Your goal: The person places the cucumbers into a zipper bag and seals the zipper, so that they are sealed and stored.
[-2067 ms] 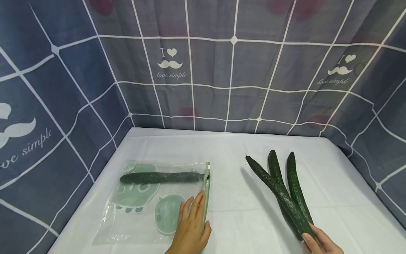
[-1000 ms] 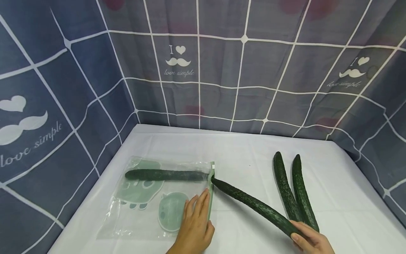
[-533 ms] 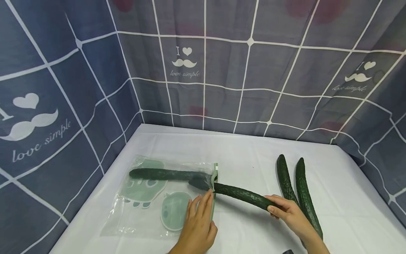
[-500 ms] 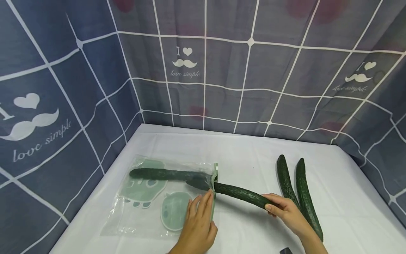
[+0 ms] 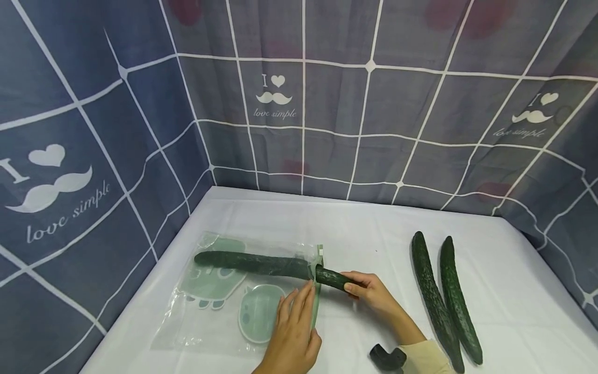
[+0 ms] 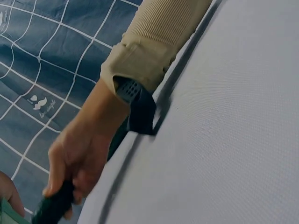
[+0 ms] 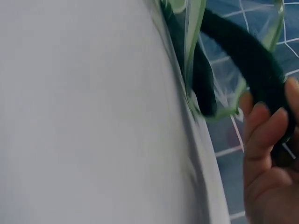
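A clear zip bag (image 5: 210,330) with green animal prints lies flat on the white table, its green-edged mouth facing right. One whole cucumber (image 5: 224,258) is inside it. My right hand (image 5: 371,293) grips the end of a second cucumber (image 5: 333,278), whose far part has passed through the mouth into the bag. In the right wrist view this cucumber (image 7: 243,51) slants within the green rim (image 7: 192,42), beside the one inside. My left hand (image 5: 291,330) rests with extended fingers on the bag at its mouth. The left wrist view shows the right hand (image 6: 77,158) around the cucumber.
Two more cucumbers, one (image 5: 432,296) and another (image 5: 458,296), lie side by side at the right of the white table (image 5: 364,223). A black wrist device (image 5: 388,358) sits by the right sleeve (image 5: 425,358). Checked curtains (image 5: 327,104) enclose the back and sides.
My right hand lifted a cucumber from the group at right, moved left and slid it through the bag's mouth, deeper now than half a second ago. The left hand stayed on the bag.
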Demonstrator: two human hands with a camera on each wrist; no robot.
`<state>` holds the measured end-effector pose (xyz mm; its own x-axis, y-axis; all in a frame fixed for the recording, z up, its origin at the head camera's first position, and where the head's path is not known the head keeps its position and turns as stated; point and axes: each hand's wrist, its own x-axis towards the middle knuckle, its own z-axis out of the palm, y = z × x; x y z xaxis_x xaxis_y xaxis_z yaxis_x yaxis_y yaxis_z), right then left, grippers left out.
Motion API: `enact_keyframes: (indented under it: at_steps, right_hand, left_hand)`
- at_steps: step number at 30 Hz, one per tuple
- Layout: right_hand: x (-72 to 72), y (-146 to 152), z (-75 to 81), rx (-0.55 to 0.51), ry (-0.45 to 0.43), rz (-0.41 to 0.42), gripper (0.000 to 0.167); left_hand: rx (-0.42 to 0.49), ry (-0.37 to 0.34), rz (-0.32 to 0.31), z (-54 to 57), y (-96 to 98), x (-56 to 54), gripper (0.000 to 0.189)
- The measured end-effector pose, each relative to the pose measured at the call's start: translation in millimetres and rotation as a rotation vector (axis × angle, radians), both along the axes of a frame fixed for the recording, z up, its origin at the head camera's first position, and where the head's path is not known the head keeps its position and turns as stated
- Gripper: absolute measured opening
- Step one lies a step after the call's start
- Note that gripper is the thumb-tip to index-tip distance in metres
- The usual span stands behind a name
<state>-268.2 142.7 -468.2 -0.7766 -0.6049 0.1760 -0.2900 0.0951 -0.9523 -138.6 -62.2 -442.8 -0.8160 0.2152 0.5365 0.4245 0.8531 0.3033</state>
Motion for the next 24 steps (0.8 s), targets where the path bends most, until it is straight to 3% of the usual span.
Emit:
enact_keyframes:
  at_steps: [5,13,24]
  right_hand:
    - [-8.0,-19.9,-10.1,0.044,-0.067,-0.042,0.035]
    - [-11.6,-39.8,-17.1,0.175,-0.042,-0.2,0.034]
    - [-10.4,-57.8,-11.2,0.256,-0.076,-0.303,0.034]
  left_hand:
    - [0.012,0.012,-0.028,-0.4,0.6,-1.1,0.071]
    - [-0.011,0.113,-0.03,-1.8,1.2,-1.7,0.073]
    - [-0.019,0.099,-0.044,-3.5,1.3,-2.0,0.075]
